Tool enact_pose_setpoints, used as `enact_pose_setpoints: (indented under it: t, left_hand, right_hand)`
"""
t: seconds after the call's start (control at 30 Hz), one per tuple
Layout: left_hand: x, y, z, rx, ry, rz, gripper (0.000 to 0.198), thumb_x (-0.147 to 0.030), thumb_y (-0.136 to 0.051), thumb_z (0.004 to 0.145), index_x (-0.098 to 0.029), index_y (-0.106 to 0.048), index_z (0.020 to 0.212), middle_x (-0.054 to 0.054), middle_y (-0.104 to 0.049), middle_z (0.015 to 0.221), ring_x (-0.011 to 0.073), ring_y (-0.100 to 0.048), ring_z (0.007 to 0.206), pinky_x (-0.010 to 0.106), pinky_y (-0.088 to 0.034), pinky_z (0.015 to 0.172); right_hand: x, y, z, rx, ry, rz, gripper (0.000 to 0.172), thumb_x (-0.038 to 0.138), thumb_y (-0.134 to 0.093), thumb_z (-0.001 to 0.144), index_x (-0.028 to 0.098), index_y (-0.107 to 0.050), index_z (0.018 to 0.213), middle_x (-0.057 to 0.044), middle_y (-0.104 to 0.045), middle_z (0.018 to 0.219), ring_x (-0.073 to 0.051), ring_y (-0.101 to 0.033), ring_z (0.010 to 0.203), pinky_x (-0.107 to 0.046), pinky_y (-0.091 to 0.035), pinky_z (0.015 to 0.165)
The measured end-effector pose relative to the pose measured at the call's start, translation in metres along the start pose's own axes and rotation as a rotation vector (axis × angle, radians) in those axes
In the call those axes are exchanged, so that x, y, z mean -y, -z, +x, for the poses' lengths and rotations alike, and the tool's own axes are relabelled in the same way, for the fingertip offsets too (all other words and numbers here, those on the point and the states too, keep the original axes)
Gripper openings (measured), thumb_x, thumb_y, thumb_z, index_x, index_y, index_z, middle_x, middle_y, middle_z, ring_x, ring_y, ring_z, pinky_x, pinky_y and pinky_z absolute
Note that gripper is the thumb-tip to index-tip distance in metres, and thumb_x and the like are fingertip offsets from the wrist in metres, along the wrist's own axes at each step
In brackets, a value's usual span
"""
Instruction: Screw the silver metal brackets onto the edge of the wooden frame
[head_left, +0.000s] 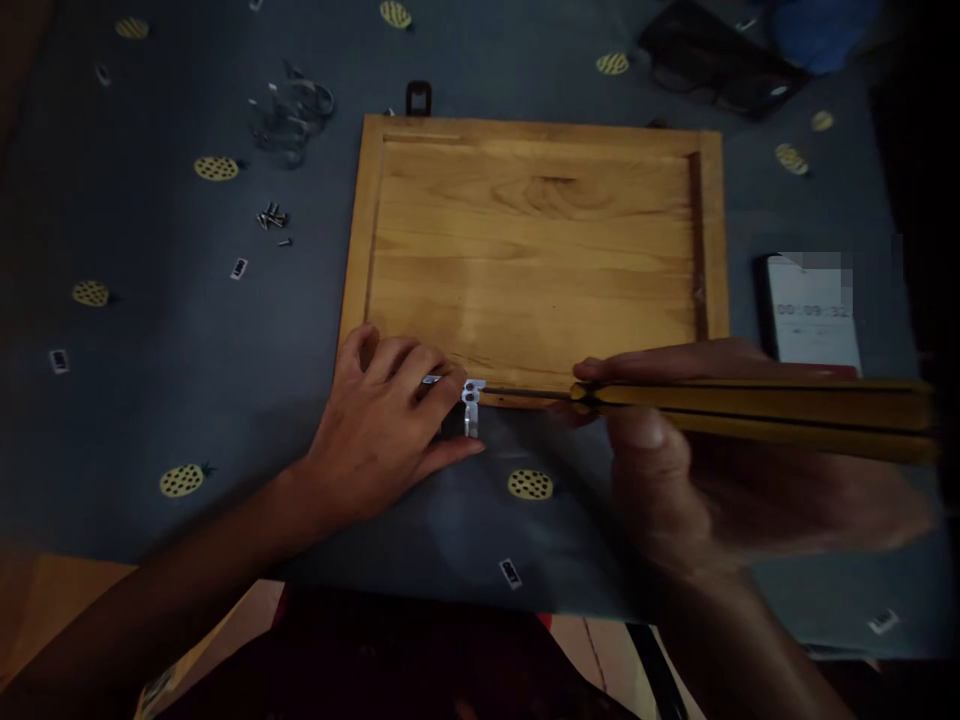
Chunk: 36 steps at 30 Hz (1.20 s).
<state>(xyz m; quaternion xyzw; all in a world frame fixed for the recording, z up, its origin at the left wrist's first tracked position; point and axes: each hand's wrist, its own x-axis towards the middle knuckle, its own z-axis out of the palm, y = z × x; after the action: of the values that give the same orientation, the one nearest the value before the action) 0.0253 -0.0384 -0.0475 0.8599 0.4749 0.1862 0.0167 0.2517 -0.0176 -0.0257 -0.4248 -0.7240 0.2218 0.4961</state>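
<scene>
A framed wooden panel (540, 250) lies flat on the cloth-covered table. Over its near edge my left hand (390, 410) is closed around a small shiny metal bracket (471, 400), with the index finger and thumb on either side. My right hand (675, 470) grips a screwdriver (757, 412) by its yellow and black handle. The thin shaft points left along the near edge, and its tip reaches the bracket. Whether a screw sits under the tip, I cannot tell.
Several loose screws (273, 216) lie left of the panel, below a cluster of clear curved pieces (292, 115). A dark metal catch (418, 98) is at the far edge. On the right rests a phone (814, 315) showing a timer, with a dark case (720, 60) farther back.
</scene>
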Motion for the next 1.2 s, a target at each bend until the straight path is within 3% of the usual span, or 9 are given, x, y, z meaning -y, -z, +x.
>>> enact_pose_setpoints:
  t: [0.4, 0.63, 0.93, 1.2]
  left_hand:
    - [0.000, 0.000, 0.001, 0.013, -0.014, 0.009, 0.050, -0.060, -0.062, 0.100, -0.014, -0.070, 0.118, 0.013, -0.073, 0.114, 0.0316, -0.063, 0.104, 0.058, -0.046, 0.102]
    - [0.000, -0.001, 0.000, -0.020, 0.003, -0.002, 0.050, -0.062, -0.055, 0.103, -0.016, -0.070, 0.114, 0.010, -0.073, 0.108, 0.0302, -0.063, 0.102, 0.056, -0.046, 0.101]
    - [-0.001, 0.001, 0.000, 0.014, 0.004, 0.019, 0.047, -0.059, -0.057, 0.103, -0.016, -0.070, 0.119, 0.010, -0.072, 0.112, 0.0305, -0.064, 0.104, 0.056, -0.045, 0.102]
    - [-0.001, -0.002, -0.002, 0.005, 0.018, 0.003, 0.046, -0.058, -0.064, 0.100, -0.016, -0.070, 0.119, 0.012, -0.072, 0.113, 0.0312, -0.064, 0.106, 0.057, -0.045, 0.104]
  right_hand:
    - [-0.004, -0.012, -0.001, 0.028, 0.084, -0.046, 0.008, 0.027, -0.077, 0.093, 0.026, -0.076, 0.101, -0.003, -0.081, 0.097, -0.023, -0.078, 0.084, -0.040, -0.065, 0.069]
    - [0.002, -0.010, 0.006, 0.175, 0.155, -0.071, 0.014, 0.022, -0.070, 0.097, 0.025, -0.074, 0.110, -0.003, -0.081, 0.095, -0.021, -0.078, 0.080, -0.033, -0.065, 0.065]
    - [0.005, -0.017, 0.011, 0.152, 0.250, -0.104, 0.012, 0.019, -0.075, 0.095, 0.023, -0.069, 0.105, -0.002, -0.075, 0.087, -0.015, -0.072, 0.074, -0.026, -0.061, 0.063]
    - [0.007, -0.019, 0.010, 0.125, 0.244, -0.113, 0.014, 0.017, -0.075, 0.093, 0.026, -0.070, 0.103, -0.002, -0.075, 0.085, -0.019, -0.071, 0.072, -0.032, -0.060, 0.057]
